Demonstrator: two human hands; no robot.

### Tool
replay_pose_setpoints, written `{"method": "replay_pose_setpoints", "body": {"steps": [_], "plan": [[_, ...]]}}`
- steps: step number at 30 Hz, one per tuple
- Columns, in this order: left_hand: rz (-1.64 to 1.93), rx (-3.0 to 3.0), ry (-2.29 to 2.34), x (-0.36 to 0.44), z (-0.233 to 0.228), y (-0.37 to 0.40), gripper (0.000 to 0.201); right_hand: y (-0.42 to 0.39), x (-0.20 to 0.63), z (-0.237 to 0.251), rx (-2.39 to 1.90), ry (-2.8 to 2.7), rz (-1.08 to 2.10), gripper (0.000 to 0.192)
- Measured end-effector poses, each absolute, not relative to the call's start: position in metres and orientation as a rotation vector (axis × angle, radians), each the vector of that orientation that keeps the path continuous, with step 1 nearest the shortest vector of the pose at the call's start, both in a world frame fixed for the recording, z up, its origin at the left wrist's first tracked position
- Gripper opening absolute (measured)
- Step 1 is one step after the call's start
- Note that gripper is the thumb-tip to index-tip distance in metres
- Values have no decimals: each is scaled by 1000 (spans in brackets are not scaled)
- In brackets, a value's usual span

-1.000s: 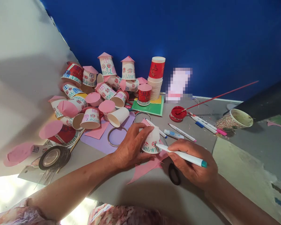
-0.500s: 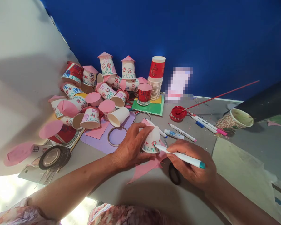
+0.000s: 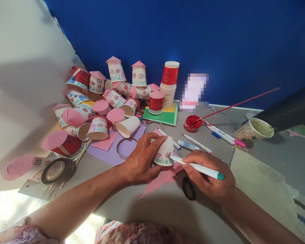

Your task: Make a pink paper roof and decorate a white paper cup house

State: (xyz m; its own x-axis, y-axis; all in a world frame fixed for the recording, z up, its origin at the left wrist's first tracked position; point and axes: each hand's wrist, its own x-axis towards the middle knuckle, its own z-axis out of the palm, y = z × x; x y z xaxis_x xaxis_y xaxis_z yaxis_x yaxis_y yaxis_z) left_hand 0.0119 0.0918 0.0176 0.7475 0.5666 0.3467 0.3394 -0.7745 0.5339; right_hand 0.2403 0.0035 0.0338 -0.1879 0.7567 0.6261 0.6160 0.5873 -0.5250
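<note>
Upside down on the table stands a white paper cup [image 3: 165, 150], with red flowers and green grass strokes drawn near its rim. My left hand [image 3: 143, 159] grips it from the left, fingers over the top and thumb low on its side. My right hand [image 3: 210, 176] is closed around a white marker [image 3: 200, 169] with a teal end. The marker's tip touches the cup's wall by the flowers. Beneath and in front of the cup lies a pink paper scrap [image 3: 157, 186]. A dark ring-shaped scissors handle [image 3: 188, 188] shows below my right hand.
Many decorated cups with pink paper roofs [image 3: 99, 128] are heaped at the left. Behind are a cup stack [image 3: 168, 95] and a red paint pot [image 3: 192, 123] with a long brush. Markers [image 3: 197, 143], a glue tube [image 3: 188, 145], black tape [image 3: 57, 170] and a patterned cup [image 3: 255, 130] lie around.
The marker tip has shifted slightly to the right along the cup's wall, my right hand moving with it. My left hand keeps its grip on the cup.
</note>
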Motion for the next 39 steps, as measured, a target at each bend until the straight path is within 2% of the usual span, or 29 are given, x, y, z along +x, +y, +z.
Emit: {"method": "replay_pose_setpoints", "body": {"steps": [39], "plan": [[816, 2552, 684, 15, 14, 91, 78, 3, 239, 32, -1072, -1902, 145, 9]]}}
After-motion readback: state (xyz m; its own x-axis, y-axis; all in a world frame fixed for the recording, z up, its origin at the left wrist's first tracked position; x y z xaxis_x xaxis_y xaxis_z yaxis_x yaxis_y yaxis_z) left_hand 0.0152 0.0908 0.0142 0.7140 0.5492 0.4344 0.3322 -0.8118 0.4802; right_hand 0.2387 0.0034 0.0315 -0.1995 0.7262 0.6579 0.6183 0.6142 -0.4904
